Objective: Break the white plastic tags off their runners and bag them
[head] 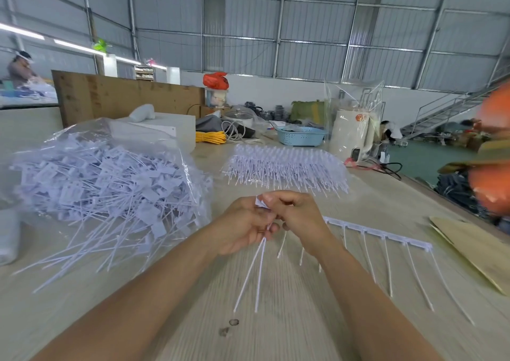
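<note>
Tags [260, 264], 2 of them to judge by their long tails, are gathered in the left hand [242, 225] at the middle of the head view; its fingers curl round the stems while the flat heads poke out above the knuckles. The right hand [299, 217] pinches the near end of a runner [378, 233] that lies on the table [276, 305] and stretches toward 3 o'clock, several tags hanging from it toward 5 o'clock.

Risks, as I judge them: a twist too far from the joint could snap a thin tail instead of the stub, and the far end of the runner may whip and skid across the table toward the brown cardboard [474, 253] at 3 o'clock. The tails already held fan out loosely below the left hand, so a slack grip could drop them onto the wood.

Room to move: the clear bag [110, 178] of loose tags sits at 10 o'clock, its mouth spilling tails toward the left forearm, so a carry there is short but may snag those strays. A stack of unbroken runners [287, 170] lies at 12 o'clock, just beyond the hands. Bare wood lies toward 6 o'clock between the forearms. The table's right edge runs from 2 o'clock down past the cardboard, near enough for a flicked runner to go over.
</note>
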The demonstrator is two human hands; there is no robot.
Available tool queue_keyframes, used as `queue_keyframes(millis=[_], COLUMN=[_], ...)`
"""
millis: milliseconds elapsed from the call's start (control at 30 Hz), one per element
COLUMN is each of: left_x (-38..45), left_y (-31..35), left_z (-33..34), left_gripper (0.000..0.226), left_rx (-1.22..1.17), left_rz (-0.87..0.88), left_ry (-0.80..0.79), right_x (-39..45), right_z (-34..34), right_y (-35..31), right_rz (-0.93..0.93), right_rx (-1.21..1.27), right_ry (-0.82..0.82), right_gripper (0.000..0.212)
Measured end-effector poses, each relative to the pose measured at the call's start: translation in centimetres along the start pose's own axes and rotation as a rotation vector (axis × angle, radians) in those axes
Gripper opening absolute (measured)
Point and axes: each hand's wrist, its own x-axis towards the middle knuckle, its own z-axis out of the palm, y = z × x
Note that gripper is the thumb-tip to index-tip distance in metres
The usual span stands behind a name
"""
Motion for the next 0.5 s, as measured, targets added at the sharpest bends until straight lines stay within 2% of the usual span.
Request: queue_keyframes(millis=[67, 167, 300, 367, 433, 500], left_x=[-0.3, -1.3, -4.9, -6.9, -7.8, -7.2], left_y=[0.4, 3.2, 9.0, 10.8, 11.3, 10.9], left_z=[0.5, 0.9, -3.3, -7.1, -10.3, -12.2], left_gripper=[0.028, 0.029, 0.026, 0.022, 0.009, 0.012], left_rx=[0.135, 0.389, 0.637, 0.845, 1.06, 1.214], left_rz=[0.03, 0.111, 0.21, 0.145, -0.031, -0.156], left_ry=[0.035, 0.121, 0.299, 0.505, 0.791, 1.017], right_x=[0.4, 1.1, 1.6, 1.8, 2.0, 2.1], right_z=[0.0, -0.8, -2.1, -2.3, -2.4, -2.3], right_y=[0.3, 0.8, 1.8, 2.1, 2.3, 2.4], right_rz=[-0.017, -0.031, 0.002, 0.016, 0.007, 0.003], right_rx=[-0.006, -0.024, -0.09, -0.098, -0.097, -0.108], right_ry=[0.031, 0.17, 0.268, 0.269, 0.285, 0.29], right_gripper=[0.009, 0.011, 0.016, 0.014, 0.011, 0.008])
